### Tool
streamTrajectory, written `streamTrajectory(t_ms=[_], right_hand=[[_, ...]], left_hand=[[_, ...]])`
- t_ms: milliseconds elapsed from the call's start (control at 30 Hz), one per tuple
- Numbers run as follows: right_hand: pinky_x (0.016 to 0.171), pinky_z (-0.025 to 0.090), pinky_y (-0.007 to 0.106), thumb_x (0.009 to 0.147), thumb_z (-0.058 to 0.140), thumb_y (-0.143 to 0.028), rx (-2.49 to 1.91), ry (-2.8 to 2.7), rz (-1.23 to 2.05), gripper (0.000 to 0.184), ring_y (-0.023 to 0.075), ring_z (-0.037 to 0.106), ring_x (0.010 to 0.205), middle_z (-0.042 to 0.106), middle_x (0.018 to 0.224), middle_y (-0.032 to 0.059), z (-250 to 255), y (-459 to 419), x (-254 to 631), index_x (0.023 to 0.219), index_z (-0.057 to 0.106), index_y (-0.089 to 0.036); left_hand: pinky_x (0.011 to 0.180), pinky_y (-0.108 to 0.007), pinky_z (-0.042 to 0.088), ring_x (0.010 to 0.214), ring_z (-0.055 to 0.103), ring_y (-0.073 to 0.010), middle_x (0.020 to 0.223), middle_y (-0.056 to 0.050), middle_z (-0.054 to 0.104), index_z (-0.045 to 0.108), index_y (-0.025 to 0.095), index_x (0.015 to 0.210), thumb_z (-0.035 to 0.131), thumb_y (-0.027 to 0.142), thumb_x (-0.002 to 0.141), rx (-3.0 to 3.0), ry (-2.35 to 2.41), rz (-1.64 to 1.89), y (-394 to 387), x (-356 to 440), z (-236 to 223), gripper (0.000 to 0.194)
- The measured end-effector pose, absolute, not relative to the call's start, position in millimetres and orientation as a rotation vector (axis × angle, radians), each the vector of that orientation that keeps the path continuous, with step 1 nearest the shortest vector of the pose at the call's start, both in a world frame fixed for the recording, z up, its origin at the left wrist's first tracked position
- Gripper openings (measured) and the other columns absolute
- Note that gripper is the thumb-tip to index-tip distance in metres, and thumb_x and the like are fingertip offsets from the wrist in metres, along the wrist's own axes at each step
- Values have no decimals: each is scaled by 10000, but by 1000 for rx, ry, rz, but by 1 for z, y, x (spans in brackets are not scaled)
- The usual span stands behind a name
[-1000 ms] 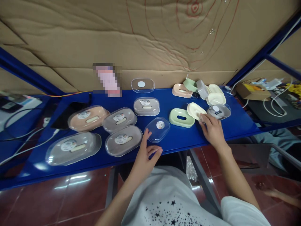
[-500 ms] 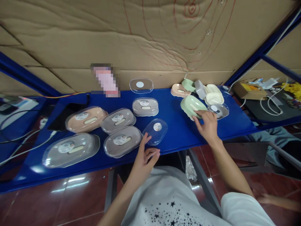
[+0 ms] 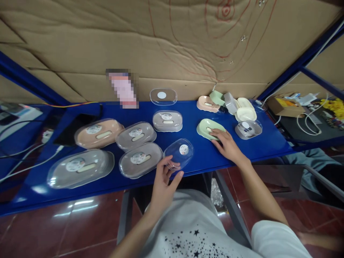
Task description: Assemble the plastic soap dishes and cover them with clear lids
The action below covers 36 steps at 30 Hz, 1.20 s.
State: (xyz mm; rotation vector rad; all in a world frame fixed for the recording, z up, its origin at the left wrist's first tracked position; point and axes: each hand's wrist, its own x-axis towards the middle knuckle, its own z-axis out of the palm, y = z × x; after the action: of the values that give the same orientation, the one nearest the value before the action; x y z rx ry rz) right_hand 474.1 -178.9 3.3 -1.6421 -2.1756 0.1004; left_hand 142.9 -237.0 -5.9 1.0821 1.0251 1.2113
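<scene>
My left hand (image 3: 163,181) pinches the near edge of a clear plastic lid (image 3: 179,153) with a round sticker, tilting it up off the blue table (image 3: 193,163). My right hand (image 3: 225,144) rests on a light green soap dish (image 3: 209,127) lying on the table, fingers curled over its near right side. Left of the lid stand several closed soap boxes with clear lids: a grey one (image 3: 140,160), a second grey one (image 3: 135,135), a peach one (image 3: 98,133) and a large grey one (image 3: 80,168).
Another closed grey box (image 3: 167,120) and a loose clear lid (image 3: 163,96) lie further back. At the back right is a heap of peach, green, grey and cream dish parts (image 3: 230,105) and a clear lid (image 3: 248,128). Cardboard (image 3: 172,43) lines the back. Cables lie at both ends.
My right hand carried the green dish leftward and set it down on the table, the cream insert gone from my grasp. My left hand closed on the clear lid's edge and lifted it.
</scene>
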Motion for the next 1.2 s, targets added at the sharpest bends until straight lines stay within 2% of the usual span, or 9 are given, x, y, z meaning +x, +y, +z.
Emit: streamTrajectory(t_ms=[200, 333, 400, 467, 567, 633, 800, 967, 1200], right_hand=[[1316, 321, 650, 1115, 535, -352, -1440, -2278, 208, 420, 304, 460, 1585, 532, 1674, 54, 6, -204, 453, 1531, 584, -391], [1300, 352, 669, 1004, 733, -504, -1387, -2120, 275, 910, 377, 310, 1653, 235, 1820, 97, 14, -219, 437, 1744, 209, -418], [1276, 413, 642, 950, 787, -557, -1342, -2047, 327, 1030, 394, 327, 1644, 144, 1841, 94, 19, -221, 434, 1754, 158, -421], [1255, 460, 608, 990, 746, -523, -1323, -2027, 318, 815, 372, 434, 1594, 287, 1806, 69, 20, -219, 435, 1700, 356, -430], [1200, 527, 565, 1090, 601, -399, -1348, -1978, 194, 395, 314, 600, 1450, 642, 1545, 68, 15, -212, 439, 1480, 662, -389], [1183, 531, 573, 1108, 553, -373, -1396, -1951, 114, 342, 311, 634, 1396, 705, 1440, 80, 10, -207, 440, 1412, 709, -366], [1279, 405, 648, 1055, 636, -497, -1489, -1975, 72, 496, 375, 480, 1543, 629, 1432, 116, -2, -199, 440, 1533, 601, -369], [1234, 502, 579, 1101, 539, -426, -1469, -1893, 118, 447, 343, 523, 1507, 563, 1458, 122, -5, -194, 447, 1543, 586, -383], [1299, 413, 601, 1070, 616, -483, -1490, -1931, 206, 587, 349, 413, 1605, 406, 1715, 127, -9, -196, 456, 1622, 464, -352]], left_hand=[[927, -372, 665, 943, 767, -177, 976, 8, 636, 619, 278, 1232, 796, 352, 953, 1036, 1002, 1342, -242, 143, 22, 338], [866, -337, 665, 919, 745, -157, 1068, 0, 638, 632, 317, 1262, 785, 330, 953, 1050, 870, 1335, -223, 153, 36, 346], [900, -367, 661, 943, 748, -166, 1209, -37, 665, 628, 315, 1315, 758, 356, 968, 1099, 825, 1241, -203, 168, 36, 373], [933, -404, 654, 969, 759, -180, 1369, -80, 659, 611, 306, 1380, 721, 382, 989, 1162, 791, 1136, -179, 186, 31, 414], [970, -431, 640, 1066, 761, -216, 1545, -133, 589, 566, 286, 1472, 686, 433, 1013, 1282, 795, 1059, -150, 208, 16, 497], [1005, -432, 625, 1163, 739, -239, 1651, -156, 495, 525, 286, 1537, 649, 486, 1039, 1383, 810, 1034, -138, 215, 7, 551], [1138, -479, 555, 1351, 656, -289, 1771, -157, 327, 472, 305, 1625, 522, 533, 1100, 1700, 873, 1003, -128, 214, -3, 575], [1319, -632, 290, 1656, 291, -385, 1772, -171, 332, 437, 253, 1653, 529, 479, 1099, 2099, 1042, 900, -120, 216, -4, 606], [1287, -643, 335, 1617, 359, -417, 1743, -231, 357, 423, 212, 1657, 553, 545, 1080, 2222, 1028, 782, -123, 219, -14, 679]])
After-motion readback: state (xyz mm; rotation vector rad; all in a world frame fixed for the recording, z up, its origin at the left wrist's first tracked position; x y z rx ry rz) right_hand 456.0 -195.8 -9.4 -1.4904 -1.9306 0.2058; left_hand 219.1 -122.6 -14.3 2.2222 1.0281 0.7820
